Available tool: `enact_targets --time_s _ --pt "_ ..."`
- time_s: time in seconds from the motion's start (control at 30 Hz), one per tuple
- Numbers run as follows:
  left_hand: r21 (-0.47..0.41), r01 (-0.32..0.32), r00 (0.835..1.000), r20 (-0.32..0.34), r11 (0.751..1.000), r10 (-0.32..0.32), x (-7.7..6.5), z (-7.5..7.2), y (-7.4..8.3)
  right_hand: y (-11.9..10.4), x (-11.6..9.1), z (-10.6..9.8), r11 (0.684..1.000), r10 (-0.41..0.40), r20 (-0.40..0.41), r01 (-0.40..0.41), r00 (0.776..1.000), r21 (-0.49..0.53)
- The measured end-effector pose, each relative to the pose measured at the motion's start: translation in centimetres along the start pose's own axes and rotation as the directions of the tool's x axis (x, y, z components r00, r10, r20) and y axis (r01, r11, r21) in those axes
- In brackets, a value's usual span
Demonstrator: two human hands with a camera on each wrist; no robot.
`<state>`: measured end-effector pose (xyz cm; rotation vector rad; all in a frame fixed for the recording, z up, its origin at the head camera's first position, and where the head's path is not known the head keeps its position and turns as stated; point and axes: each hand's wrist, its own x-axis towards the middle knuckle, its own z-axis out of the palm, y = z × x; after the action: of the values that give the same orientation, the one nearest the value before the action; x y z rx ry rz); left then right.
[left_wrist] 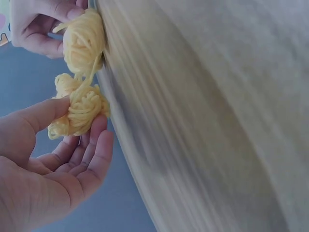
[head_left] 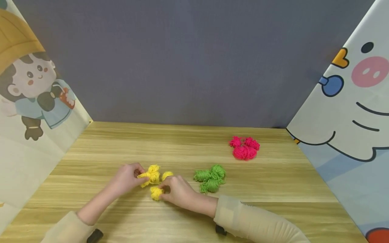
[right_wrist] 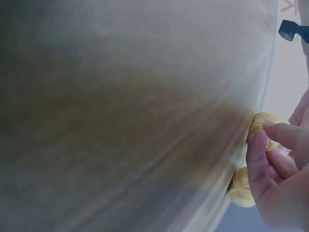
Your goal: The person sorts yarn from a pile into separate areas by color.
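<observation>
On the table's left half, my left hand (head_left: 129, 177) pinches a yellow yarn bundle (head_left: 153, 173) between thumb and fingers. The left wrist view shows that bundle (left_wrist: 82, 108) close up, its loops loose and tangled. Just to the right, my right hand (head_left: 179, 192) holds a small yellow yarn ball (head_left: 156, 193) at its fingertips. Another yellow yarn ball (head_left: 167, 175) lies behind the right hand, partly covered by it. In the right wrist view, thumb and finger press on the held ball (right_wrist: 263, 126), and a second yellow ball (right_wrist: 241, 188) sits beside the hand.
Several green yarn balls (head_left: 210, 179) lie clustered right of the right hand. Farther back on the right is a group of pink yarn balls (head_left: 244, 148). A grey panel (head_left: 188, 67) stands behind the wooden table (head_left: 136, 141), with printed cartoon sheets at both sides.
</observation>
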<state>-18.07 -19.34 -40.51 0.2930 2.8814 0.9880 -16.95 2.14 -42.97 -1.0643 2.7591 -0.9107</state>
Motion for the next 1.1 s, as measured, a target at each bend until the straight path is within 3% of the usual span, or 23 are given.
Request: enact_targets --time_s 0.63,1.1 --pt "-0.007 -0.027 0.997 0.071 1.0 0.027 0.4 0.7 -0.5 0.0 0.1 0.0 0.999 0.01 0.02 -0.011 1.0 0.039" --pt "-0.074 0.007 0.99 0.143 0.997 0.003 0.5 -0.5 0.0 -0.2 0.1 -0.4 0.999 -0.035 0.022 0.036 0.999 -0.032"
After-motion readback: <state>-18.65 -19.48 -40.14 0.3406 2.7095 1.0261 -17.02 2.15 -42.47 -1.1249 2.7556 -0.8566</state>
